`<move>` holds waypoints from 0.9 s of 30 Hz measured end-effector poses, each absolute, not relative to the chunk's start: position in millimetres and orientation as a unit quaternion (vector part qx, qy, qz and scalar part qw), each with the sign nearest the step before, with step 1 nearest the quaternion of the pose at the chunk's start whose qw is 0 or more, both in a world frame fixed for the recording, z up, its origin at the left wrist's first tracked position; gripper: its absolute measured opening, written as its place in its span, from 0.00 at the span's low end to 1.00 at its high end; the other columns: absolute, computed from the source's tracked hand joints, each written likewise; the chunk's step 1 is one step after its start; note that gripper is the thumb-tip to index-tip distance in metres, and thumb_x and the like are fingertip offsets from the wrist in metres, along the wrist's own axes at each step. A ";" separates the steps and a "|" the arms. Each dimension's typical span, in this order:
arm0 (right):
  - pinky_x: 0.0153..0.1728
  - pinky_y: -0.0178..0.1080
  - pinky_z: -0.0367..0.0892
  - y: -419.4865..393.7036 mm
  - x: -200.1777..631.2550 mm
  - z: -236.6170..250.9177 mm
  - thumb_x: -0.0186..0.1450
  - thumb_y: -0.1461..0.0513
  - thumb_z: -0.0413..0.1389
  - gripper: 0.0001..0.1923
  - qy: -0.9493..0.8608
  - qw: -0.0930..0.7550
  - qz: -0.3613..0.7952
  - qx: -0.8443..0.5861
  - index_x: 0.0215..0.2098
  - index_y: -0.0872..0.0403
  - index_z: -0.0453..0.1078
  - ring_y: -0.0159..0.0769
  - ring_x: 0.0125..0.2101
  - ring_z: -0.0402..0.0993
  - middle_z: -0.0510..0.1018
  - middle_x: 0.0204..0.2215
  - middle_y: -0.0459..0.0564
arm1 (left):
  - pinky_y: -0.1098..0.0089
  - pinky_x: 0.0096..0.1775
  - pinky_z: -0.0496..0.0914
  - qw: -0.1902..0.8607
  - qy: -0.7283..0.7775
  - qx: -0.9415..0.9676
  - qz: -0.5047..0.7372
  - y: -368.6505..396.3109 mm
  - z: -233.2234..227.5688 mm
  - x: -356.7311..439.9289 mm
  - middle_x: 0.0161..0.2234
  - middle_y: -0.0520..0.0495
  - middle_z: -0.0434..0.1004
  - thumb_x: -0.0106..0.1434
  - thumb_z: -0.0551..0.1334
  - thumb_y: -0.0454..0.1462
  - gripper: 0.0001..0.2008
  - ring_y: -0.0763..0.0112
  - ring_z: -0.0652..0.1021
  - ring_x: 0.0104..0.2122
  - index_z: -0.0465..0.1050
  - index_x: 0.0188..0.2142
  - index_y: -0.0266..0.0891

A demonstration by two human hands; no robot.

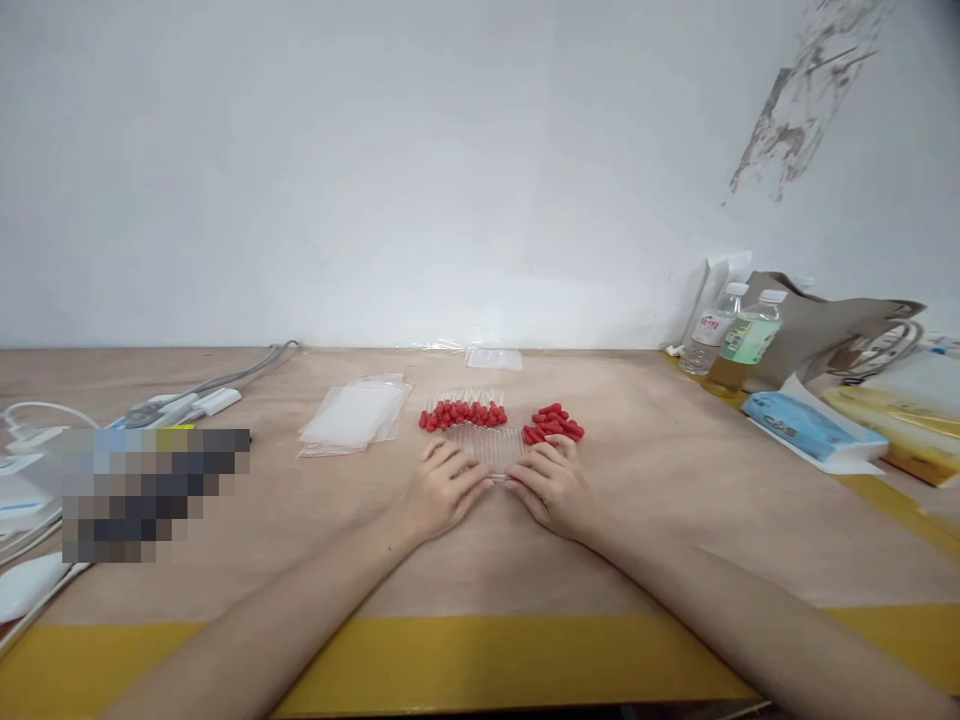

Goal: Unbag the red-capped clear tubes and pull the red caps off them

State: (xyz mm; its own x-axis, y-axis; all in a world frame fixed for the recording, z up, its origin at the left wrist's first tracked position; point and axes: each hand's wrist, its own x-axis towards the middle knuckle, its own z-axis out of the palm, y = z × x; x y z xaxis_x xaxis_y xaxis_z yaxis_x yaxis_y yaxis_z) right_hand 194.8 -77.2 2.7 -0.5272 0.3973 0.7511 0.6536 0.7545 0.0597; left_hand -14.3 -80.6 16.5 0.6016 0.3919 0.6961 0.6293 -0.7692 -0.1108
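hands point(442, 490) point(551, 485) touching clear tubes point(491, 447), table edge near

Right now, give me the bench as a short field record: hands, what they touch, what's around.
left hand: flat on table, fingers at the left edge of the clear tube row
right hand: flat on table, fingers at the row's right edge
red-capped tubes: second row lying just behind the clear row
loose red caps: small pile, right of the rows
clear bags: stacked, left of the tubes
bottles: two, far right by the wall
tissue pack: blue, right side
table: plywood, yellow front edge
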 end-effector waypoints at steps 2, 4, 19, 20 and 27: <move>0.46 0.43 0.48 -78.0 192.2 3.4 0.62 0.62 0.50 0.06 -0.863 0.376 -0.167 -0.293 0.33 0.53 0.69 0.31 0.32 0.63 0.73 0.25 0.45 | 0.65 0.38 0.61 0.201 -0.280 -0.882 -0.322 -78.9 12.6 -10.7 0.27 0.50 0.72 0.60 0.56 0.37 0.07 0.70 0.68 0.30 0.70 0.37 0.40; 0.46 0.43 0.48 -78.4 191.8 2.9 0.62 0.63 0.50 0.06 -0.866 0.373 -0.169 -0.285 0.33 0.53 0.69 0.30 0.31 0.63 0.72 0.23 0.44 | 0.66 0.37 0.61 0.212 -0.279 -0.884 -0.310 -77.0 9.8 -9.5 0.24 0.50 0.70 0.61 0.55 0.36 0.06 0.71 0.67 0.28 0.70 0.34 0.39; 0.36 0.37 0.61 -81.4 196.9 3.1 0.63 0.65 0.47 0.09 -0.892 0.350 -0.162 -0.237 0.35 0.55 0.68 0.31 0.29 0.65 0.71 0.22 0.47 | 0.66 0.38 0.61 0.126 -0.298 -0.906 -0.273 -86.9 13.3 -15.2 0.24 0.50 0.69 0.64 0.49 0.35 0.12 0.73 0.69 0.26 0.70 0.32 0.38; 0.35 0.37 0.61 -81.4 198.5 3.0 0.63 0.65 0.47 0.09 -0.891 0.354 -0.162 -0.232 0.35 0.55 0.69 0.31 0.29 0.65 0.71 0.22 0.47 | 0.66 0.37 0.61 0.124 -0.299 -0.906 -0.273 -86.7 12.7 -17.4 0.24 0.49 0.69 0.64 0.49 0.35 0.12 0.73 0.69 0.27 0.70 0.32 0.39; 0.32 0.37 0.62 -60.9 231.0 7.0 0.62 0.61 0.50 0.10 -0.821 0.446 -0.105 -0.340 0.39 0.51 0.71 0.32 0.30 0.66 0.73 0.29 0.48 | 0.71 0.32 0.65 0.085 -0.404 -0.845 -0.338 -74.2 9.4 -37.9 0.28 0.48 0.67 0.64 0.49 0.36 0.11 0.72 0.69 0.29 0.69 0.37 0.37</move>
State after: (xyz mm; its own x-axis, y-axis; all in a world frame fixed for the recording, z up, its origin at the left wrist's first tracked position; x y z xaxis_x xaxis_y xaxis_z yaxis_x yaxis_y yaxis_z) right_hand 231.0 -60.9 7.0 -0.3717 0.4648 0.8036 0.6519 0.7470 -0.1306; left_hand -37.9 -74.2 9.4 0.4442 0.6264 0.6405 0.7415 -0.6583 0.1295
